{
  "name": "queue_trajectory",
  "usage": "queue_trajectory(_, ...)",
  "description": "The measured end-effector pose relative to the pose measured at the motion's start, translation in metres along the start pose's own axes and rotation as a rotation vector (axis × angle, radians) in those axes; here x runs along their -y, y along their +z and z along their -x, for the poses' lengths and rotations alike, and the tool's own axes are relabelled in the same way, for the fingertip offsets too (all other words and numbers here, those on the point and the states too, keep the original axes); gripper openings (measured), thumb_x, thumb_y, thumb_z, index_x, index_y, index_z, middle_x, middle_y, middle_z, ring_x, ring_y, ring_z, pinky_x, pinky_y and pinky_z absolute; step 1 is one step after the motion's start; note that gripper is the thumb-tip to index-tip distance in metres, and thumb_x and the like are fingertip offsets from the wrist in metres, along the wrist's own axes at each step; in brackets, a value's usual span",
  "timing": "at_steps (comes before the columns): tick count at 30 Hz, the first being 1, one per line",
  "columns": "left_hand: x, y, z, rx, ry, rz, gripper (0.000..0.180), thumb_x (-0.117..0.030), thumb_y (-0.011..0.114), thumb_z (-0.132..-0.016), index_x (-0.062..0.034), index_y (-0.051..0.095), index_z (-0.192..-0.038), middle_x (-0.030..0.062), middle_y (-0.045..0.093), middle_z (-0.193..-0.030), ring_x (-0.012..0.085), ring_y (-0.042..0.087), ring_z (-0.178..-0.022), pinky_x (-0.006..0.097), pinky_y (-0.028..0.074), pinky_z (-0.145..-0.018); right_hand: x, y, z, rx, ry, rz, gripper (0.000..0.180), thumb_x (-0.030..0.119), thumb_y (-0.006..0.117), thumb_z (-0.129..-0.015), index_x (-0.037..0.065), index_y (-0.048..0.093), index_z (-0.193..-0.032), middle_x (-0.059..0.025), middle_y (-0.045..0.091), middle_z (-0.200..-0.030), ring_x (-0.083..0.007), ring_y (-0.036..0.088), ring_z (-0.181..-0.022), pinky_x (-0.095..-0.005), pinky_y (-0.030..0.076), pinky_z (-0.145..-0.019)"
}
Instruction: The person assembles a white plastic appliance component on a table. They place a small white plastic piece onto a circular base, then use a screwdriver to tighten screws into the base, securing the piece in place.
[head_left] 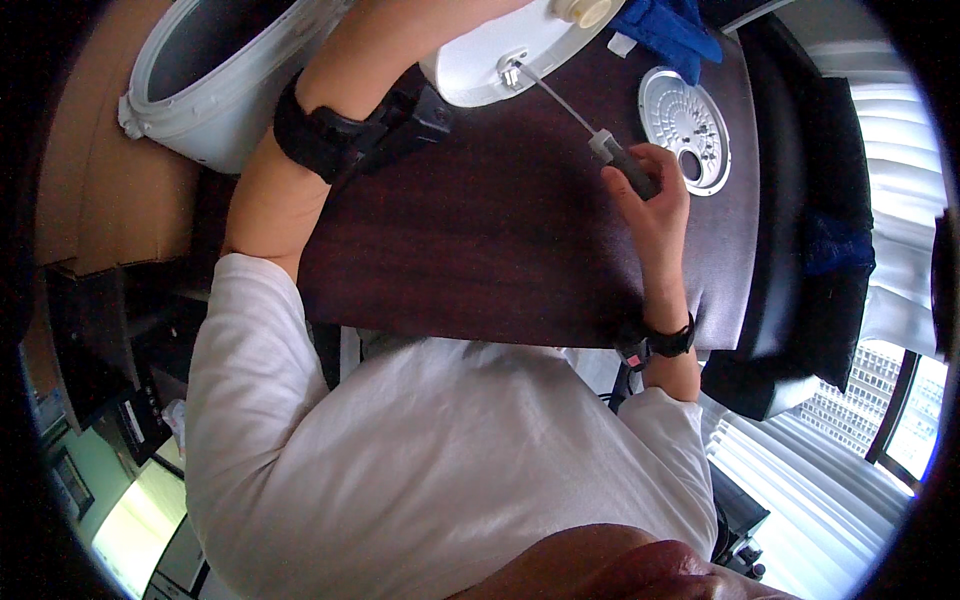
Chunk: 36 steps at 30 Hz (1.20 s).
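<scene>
My right hand (655,190) is wrapped round the dark handle of a long thin screwdriver (618,160). The shaft slants up and to the left. Its tip meets a small metal fitting (511,74) on the side of a rounded white appliance part (470,75), which carries a cream knob (583,10) near the top edge. My left forearm reaches across the far side to that white part, with a black strap and device on it. The left hand itself lies beyond the upper edge of the picture.
On the dark wooden table (470,240), a silver perforated disc (712,150) lies to the right, beside a blue cloth (660,35). An open white tub-like housing (180,130) stands at far left near cardboard (110,200). A black sofa (800,220) borders the right side.
</scene>
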<state>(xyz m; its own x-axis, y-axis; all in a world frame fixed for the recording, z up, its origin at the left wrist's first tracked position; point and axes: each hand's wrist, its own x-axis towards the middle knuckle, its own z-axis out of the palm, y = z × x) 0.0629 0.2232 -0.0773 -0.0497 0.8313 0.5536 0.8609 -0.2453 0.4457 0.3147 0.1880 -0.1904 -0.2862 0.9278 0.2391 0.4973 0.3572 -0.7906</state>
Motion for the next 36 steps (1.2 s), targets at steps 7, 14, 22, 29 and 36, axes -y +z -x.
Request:
queue_trajectory(7,0.002,0.001,0.000,-0.017,0.008,0.022,0.016,-0.004,0.045,-0.084,0.0044,0.049,-0.097,0.0263,0.060,-0.089,0.0397,0.059,-0.086,0.043,0.048,-0.072,0.000,-0.010,0.004,0.139,0.536,-0.832,0.032,0.033,0.042,-0.089,0.007,0.051,-0.104,-0.0054,0.055,-0.079,-0.0122,0.054,-0.066,-0.0255,0.041,-0.049)
queue_trajectory(14,0.003,0.003,-0.001,-0.030,0.020,0.014,0.015,-0.004,0.045,-0.084,0.0043,0.049,-0.096,0.0269,0.059,-0.087,0.0403,0.059,-0.085,0.044,0.048,-0.071,0.002,-0.003,-0.001,-0.082,0.481,-0.888,0.036,0.033,0.045,-0.094,0.001,0.051,-0.110,-0.0064,0.056,-0.079,-0.0127,0.055,-0.065,-0.0270,0.044,-0.051)
queue_trajectory(22,0.001,0.002,-0.001,-0.025,0.019,-0.010,0.015,-0.003,0.045,-0.084,0.0039,0.048,-0.096,0.0263,0.060,-0.087,0.0392,0.060,-0.084,0.043,0.048,-0.070,-0.017,-0.013,0.000,0.007,0.491,-0.700,0.037,0.038,0.038,-0.096,0.004,0.046,-0.107,-0.0033,0.045,-0.064,-0.0094,0.042,-0.045,-0.0224,0.031,-0.039)
queue_trajectory(29,-0.001,-0.001,0.001,0.010,0.008,0.025,0.016,-0.003,0.046,-0.084,0.0039,0.049,-0.098,0.0249,0.060,-0.091,0.0366,0.060,-0.086,0.041,0.048,-0.073,0.002,0.001,-0.003,-0.141,0.436,-0.718,0.023,0.024,0.043,-0.094,0.005,0.042,-0.106,-0.0024,0.041,-0.059,-0.0093,0.040,-0.044,-0.0222,0.031,-0.039)
queue_trajectory(36,-0.002,0.000,0.001,0.004,0.000,0.024,0.016,-0.004,0.046,-0.084,0.0036,0.049,-0.098,0.0250,0.060,-0.091,0.0369,0.060,-0.087,0.042,0.048,-0.073,-0.007,-0.005,0.001,0.027,0.385,-0.763,0.026,0.022,0.040,-0.094,0.000,0.045,-0.107,-0.0046,0.046,-0.060,-0.0114,0.043,-0.046,-0.0239,0.034,-0.041)
